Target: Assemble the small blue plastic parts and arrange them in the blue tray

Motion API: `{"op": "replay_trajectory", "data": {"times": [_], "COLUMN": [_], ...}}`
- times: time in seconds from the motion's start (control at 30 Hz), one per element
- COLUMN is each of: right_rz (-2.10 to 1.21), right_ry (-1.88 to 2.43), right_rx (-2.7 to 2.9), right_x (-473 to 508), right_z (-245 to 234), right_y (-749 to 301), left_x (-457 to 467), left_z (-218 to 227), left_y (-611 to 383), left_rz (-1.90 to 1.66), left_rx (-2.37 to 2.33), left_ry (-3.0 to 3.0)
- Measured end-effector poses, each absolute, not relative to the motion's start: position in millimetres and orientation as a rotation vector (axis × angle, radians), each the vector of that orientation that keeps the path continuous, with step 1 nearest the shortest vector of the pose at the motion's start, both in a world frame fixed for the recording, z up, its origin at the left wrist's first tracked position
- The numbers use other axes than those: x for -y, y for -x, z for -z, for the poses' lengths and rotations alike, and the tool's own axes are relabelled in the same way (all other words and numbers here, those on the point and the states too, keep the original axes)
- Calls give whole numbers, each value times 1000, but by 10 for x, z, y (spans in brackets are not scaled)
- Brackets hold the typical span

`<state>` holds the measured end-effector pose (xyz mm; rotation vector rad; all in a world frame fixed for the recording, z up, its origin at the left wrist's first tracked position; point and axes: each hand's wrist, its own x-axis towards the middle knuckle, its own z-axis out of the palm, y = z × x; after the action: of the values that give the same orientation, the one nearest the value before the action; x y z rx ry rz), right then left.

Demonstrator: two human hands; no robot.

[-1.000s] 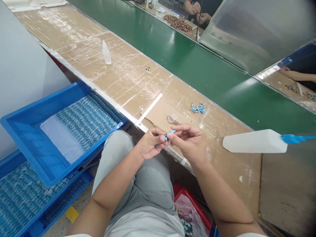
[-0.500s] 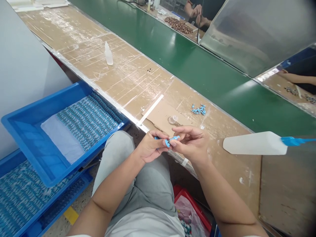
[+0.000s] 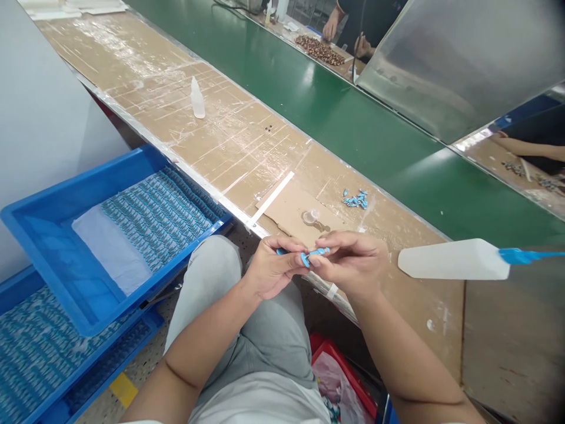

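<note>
While the person's knees sit below, the left hand and right hand come close together at the near edge of the worktop. Each grip is closed, thumb and fingers pinching a small blue piece that lies directly between them. Its long axis runs from the left fingertips to the right, angled slightly away at the right end; neither hand is clearly nearer, and whether it is 1 part or 2 joined, I cannot tell. At the left, a blue tray holds rows of teal pieces. Just past the fingers, a clear cup rests on cardboard, with loose blue parts beyond and a large white bottle rightward. Farther off runs a green belt; across it, a co-worker's hand is beside a brown heap.
</note>
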<state>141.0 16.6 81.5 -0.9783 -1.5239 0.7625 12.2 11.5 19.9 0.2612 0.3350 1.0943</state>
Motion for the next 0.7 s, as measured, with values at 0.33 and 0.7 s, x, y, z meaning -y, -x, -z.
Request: {"op": "replay_trajectory", "data": {"times": [0.33,0.7], "right_rz": [-899,-1042], "right_ry": [970,1099], "right_rx": [1448,1348], "right_x": [-160,-121], "right_z": [-760,-849], "right_y": [-1442,-1436], "left_x": [-102,-112], "left_z": [-262,-257], "left_y": [-110,-122], "left_rz": [-1070,-1013], "left_rx": [-383,-406], "left_ry": [-202,-217]}}
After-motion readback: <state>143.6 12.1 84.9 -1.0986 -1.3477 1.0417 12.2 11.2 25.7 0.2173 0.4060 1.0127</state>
